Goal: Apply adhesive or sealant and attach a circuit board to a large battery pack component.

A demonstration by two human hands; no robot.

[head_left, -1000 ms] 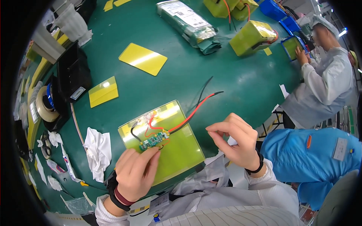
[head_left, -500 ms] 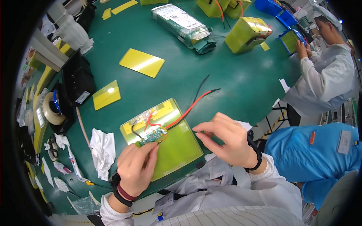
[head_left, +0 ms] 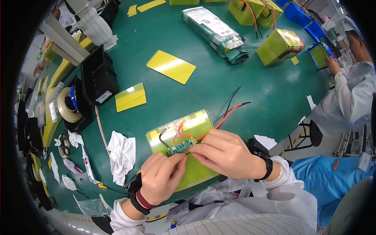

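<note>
A small green circuit board [head_left: 182, 146] rests on a flat yellow-green wrapped battery pack [head_left: 192, 178] at the table's near edge. My left hand [head_left: 161, 174] pinches a thin wire by the board's near edge; only a short dark bit shows between the fingertips. My right hand [head_left: 225, 152] has come against the board's right end with thumb and fingers pressed together, and what they pinch is hidden. A black wire [head_left: 161, 137] and a red wire [head_left: 181, 130] link the board to the pack's far end. Thick red and black leads [head_left: 231, 111] stretch away behind my right hand.
Yellow sheets [head_left: 171, 67] lie beyond the pack, with a green wrapped parcel [head_left: 213, 31] and boxy yellow battery packs [head_left: 280, 47] farther back. Leftward are a black bin [head_left: 98, 76], tape roll [head_left: 69, 105], white cloth [head_left: 121, 156] and glue tube [head_left: 89, 166]. A co-worker [head_left: 348, 86] sits right.
My right hand has moved left and down from beside the pack to the board, its fingers closing. My left hand stays pinched at the board's near edge. The view has shifted slightly.
</note>
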